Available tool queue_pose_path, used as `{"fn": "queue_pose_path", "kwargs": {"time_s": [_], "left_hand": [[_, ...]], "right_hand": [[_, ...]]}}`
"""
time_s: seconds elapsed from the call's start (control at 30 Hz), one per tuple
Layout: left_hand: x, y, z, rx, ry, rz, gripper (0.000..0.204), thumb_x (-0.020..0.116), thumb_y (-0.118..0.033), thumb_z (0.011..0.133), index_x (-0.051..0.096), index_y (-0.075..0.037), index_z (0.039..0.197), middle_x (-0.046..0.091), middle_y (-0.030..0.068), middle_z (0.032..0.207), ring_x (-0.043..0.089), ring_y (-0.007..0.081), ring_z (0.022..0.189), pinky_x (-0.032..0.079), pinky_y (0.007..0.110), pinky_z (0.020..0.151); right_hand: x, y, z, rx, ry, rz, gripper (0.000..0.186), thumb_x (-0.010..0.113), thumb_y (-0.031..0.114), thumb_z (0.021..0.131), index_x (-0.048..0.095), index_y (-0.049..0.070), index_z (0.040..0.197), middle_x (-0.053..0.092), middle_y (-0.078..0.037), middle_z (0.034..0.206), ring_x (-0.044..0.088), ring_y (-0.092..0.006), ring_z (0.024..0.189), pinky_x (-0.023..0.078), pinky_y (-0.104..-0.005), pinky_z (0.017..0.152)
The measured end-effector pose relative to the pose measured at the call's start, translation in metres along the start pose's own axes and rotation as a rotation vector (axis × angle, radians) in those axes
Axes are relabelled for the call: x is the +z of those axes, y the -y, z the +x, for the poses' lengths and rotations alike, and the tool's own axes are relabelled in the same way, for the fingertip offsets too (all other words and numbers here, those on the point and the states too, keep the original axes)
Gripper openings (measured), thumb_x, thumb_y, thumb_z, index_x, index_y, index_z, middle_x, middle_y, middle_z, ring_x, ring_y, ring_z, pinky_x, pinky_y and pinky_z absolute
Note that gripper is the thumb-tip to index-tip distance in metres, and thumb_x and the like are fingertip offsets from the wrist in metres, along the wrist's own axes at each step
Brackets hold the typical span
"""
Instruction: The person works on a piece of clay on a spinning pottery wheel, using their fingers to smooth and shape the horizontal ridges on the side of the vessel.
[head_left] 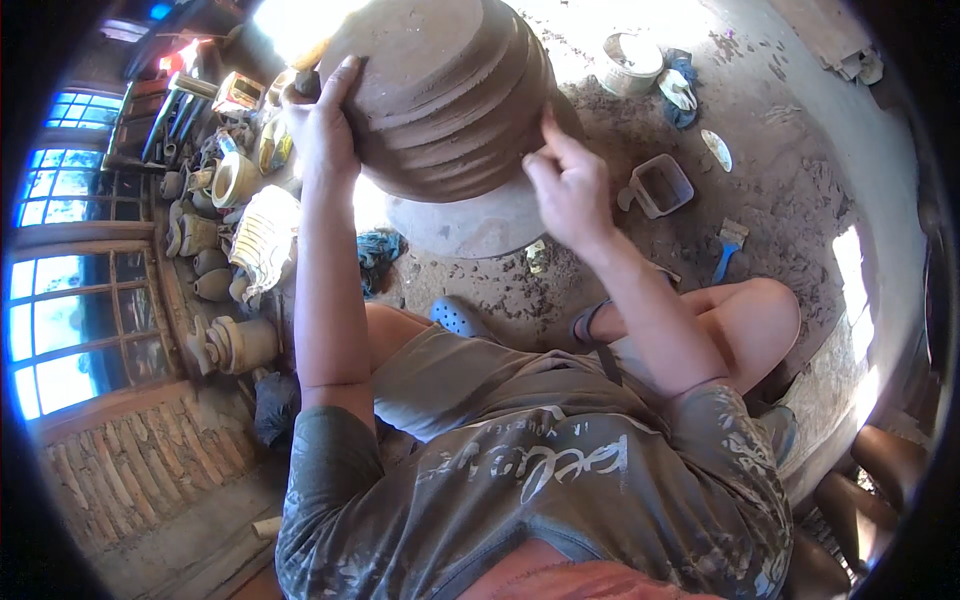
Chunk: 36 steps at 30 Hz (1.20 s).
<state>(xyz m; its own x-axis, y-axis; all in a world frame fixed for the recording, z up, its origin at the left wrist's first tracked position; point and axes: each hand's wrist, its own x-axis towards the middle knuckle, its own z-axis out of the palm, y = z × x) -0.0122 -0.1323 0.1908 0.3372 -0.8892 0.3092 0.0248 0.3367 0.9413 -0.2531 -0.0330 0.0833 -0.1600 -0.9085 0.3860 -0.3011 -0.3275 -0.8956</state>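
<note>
**Two Hands on a Big Clay Pot**

A person sat low on the dusty floor (800, 190) with a big round brown clay pot (440, 90) in front of them. The pot had ridged bands around its wall. It sat on a flat round grey disc (470, 228), right between the knees.

The left hand (322, 125) lay flat and open against the pot's left side, fingers spread up the wall. It held nothing; it only pressed. The right hand (568, 185) touched the lower right wall, with its fingers bunched close and narrow. I could not tell if it pinched a small tool.

A square grey scoop (660, 185), a blue-handled brush (728, 245) and a small white tub (630, 62) lay well apart on the floor. Many small clay jugs (215, 235) stood at the left.

The clay looked soft. If the right fingers pushed too hard, the wall might dent or tear. If the left hand slipped away, the pot might lean and sag.
</note>
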Motion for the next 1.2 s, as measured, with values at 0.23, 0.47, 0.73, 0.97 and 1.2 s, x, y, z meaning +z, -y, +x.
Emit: {"fn": "queue_pose_path", "kwargs": {"time_s": [0.23, 0.47, 0.73, 0.97, 1.2], "left_hand": [[0.004, 0.003, -0.003, 0.006, 0.004, 0.002, 0.065, 0.089, -0.015, 0.083, 0.051, 0.005, 0.132, 0.068, 0.017, 0.124, 0.067, 0.0244, 0.113, 0.051, 0.036, 0.104], [0.004, -0.003, -0.011, 0.079, -0.021, 0.018, 0.042, 0.082, -0.015, 0.089, 0.062, 0.003, 0.122, 0.07, 0.012, 0.111, 0.068, 0.0197, 0.101, 0.053, 0.032, 0.093], [0.003, 0.011, -0.007, 0.081, -0.088, 0.073, 0.05, 0.085, -0.015, 0.087, 0.059, 0.005, 0.126, 0.069, 0.0123, 0.113, 0.068, 0.0201, 0.103, 0.052, 0.032, 0.094], [0.005, 0.002, -0.017, 0.017, -0.172, 0.216, 0.047, 0.073, -0.029, 0.1, 0.056, 0.005, 0.129, 0.065, 0.016, 0.123, 0.065, 0.022, 0.109, 0.052, 0.036, 0.098], [-0.014, -0.053, -0.092, 0.3, 0.355, 0.522, 0.03, 0.056, -0.026, 0.111, 0.064, 0.002, 0.112, 0.064, 0.0066, 0.098, 0.06, 0.0178, 0.096, 0.049, 0.035, 0.09]], "right_hand": [[0.048, 0.021, -0.054, -0.111, -0.046, -0.155, 0.073, 0.066, 0.006, 0.092, 0.039, -0.004, 0.159, 0.069, -0.013, 0.078, 0.069, -0.0295, 0.065, 0.056, -0.0407, 0.064], [0.013, 0.013, -0.047, -0.275, 0.017, -0.155, 0.062, 0.067, 0.01, 0.095, 0.05, -0.002, 0.154, 0.072, -0.012, 0.086, 0.07, -0.0239, 0.069, 0.056, -0.041, 0.063], [-0.007, 0.0, -0.009, 0.369, 0.159, 0.343, 0.041, 0.065, 0.004, 0.098, 0.063, -0.006, 0.137, 0.065, -0.003, 0.086, 0.057, -0.009, 0.067, 0.049, -0.0254, 0.063], [0.024, 0.034, -0.081, -0.231, 0.281, -0.102, 0.015, 0.074, 0.007, 0.092, 0.077, 0.0, 0.105, 0.071, -0.012, 0.09, 0.068, -0.0229, 0.071, 0.054, -0.0351, 0.065], [-0.017, 0.06, -0.042, -0.378, 0.072, -0.132, 0.026, 0.083, 0.011, 0.088, 0.078, 0.003, 0.112, 0.072, -0.012, 0.094, 0.07, -0.0252, 0.072, 0.056, -0.0355, 0.063]]}}
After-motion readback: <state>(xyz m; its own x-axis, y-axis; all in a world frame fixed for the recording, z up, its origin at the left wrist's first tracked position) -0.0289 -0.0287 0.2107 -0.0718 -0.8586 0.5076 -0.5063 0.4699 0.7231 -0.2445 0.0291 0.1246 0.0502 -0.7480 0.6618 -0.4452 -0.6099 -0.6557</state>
